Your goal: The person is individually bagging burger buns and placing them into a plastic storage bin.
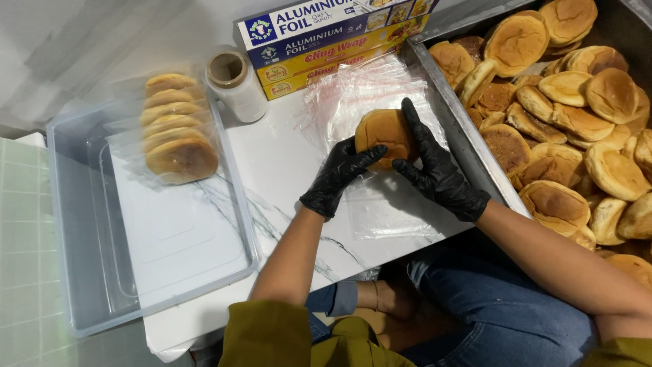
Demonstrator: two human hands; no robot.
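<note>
Left hand (pixel 339 175) black-gloved, fingers curled, right hand (pixel 438 170) gloved, fingers upright, forearms bare

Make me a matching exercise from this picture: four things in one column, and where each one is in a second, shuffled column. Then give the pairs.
Things:
1. bun
2. bagged buns
3. loose buns
4. roll of film

Places:
A. heaped in the metal tray on the right
B. standing between the plastic bin and the boxes
C. between the left hand and right hand, over the clear bags
D. lined up inside the clear plastic bin

Pairs: 1-C, 2-D, 3-A, 4-B
</note>
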